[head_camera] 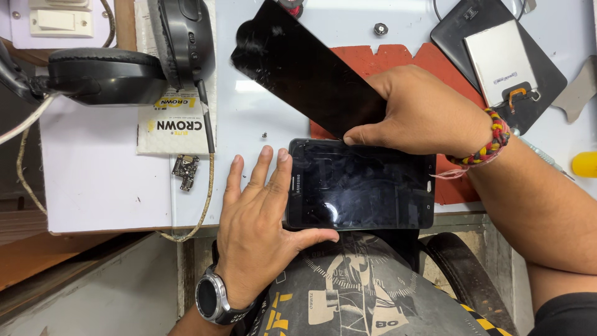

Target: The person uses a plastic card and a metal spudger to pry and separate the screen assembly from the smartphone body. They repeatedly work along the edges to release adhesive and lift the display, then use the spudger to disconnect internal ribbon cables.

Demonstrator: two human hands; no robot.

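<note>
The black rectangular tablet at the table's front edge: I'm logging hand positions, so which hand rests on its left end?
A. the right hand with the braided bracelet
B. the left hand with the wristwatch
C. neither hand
B: the left hand, wristwatch on, lies fingers-flat over the black rectangular tablet's left end.

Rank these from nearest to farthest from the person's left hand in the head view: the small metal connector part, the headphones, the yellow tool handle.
Measured from the left hand:
1. Small metal connector part, just beyond it.
2. Headphones, top corner on its side.
3. Yellow tool handle, far opposite edge.

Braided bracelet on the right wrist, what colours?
The braided bracelet is red, yellow and dark green or black, seen in the head view, the only one.
</note>
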